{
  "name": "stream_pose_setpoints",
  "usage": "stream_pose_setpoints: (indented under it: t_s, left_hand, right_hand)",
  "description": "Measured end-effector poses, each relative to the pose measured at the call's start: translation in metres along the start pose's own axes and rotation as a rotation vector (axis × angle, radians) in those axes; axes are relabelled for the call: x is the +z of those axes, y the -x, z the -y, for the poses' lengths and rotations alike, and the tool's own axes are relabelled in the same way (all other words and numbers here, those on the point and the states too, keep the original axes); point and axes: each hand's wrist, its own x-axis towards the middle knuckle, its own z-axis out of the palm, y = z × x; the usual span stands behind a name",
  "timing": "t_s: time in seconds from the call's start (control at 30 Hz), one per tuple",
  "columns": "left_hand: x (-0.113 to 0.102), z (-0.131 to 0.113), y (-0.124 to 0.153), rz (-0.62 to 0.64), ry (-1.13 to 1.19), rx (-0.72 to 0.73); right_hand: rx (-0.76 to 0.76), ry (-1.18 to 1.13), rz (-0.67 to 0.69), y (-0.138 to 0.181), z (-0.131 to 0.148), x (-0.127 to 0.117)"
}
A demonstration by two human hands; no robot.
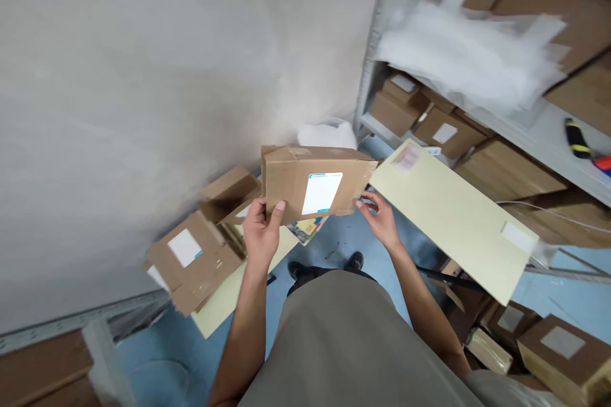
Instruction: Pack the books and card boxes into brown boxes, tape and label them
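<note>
I hold a small brown cardboard box (291, 187) with a white label in front of me, above the blue floor. My left hand (262, 232) grips its lower left corner, thumb on the front face. At the box's right edge my right hand (379, 216) has its fingers curled, touching or just off the corner. A long pale yellow flat carton (453, 216) leans to the right of the box.
Crumpled labelled boxes (195, 261) lie piled at the left by the grey wall (143, 76). A metal shelf (534, 133) on the right holds brown boxes (443, 130), white plastic wrap (468, 57) and a yellow-black tool (576, 138). More boxes (558, 346) sit at lower right.
</note>
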Motion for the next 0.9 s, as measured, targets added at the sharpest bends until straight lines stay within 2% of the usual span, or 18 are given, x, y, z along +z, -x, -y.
stream_pose_setpoints:
  t_s: [0.17, 0.23, 0.33, 0.47, 0.67, 0.9]
  left_hand:
    - [0.147, -0.021, 0.012, 0.235, -0.096, 0.066]
    - [0.199, -0.028, 0.022, 0.325, -0.099, 0.084]
    - [0.265, -0.038, 0.035, 0.452, -0.117, 0.11]
    - [0.332, -0.047, 0.043, 0.631, -0.206, 0.228]
    - [0.417, -0.042, 0.03, 0.974, -0.233, 0.503]
    - [0.509, -0.02, 0.021, 1.301, -0.259, 0.912]
  right_hand:
    - [0.118, 0.041, -0.3, 0.023, -0.037, -0.133]
    - [0.147, 0.03, -0.347, 0.033, -0.042, -0.171]
    - [0.192, -0.005, -0.388, 0.04, -0.047, -0.211]
    - [0.219, -0.029, -0.526, 0.033, -0.057, -0.249]
    - [0.324, 0.011, -0.709, 0.009, -0.073, -0.304]
    - [0.638, 0.019, -0.725, -0.018, -0.096, -0.348]
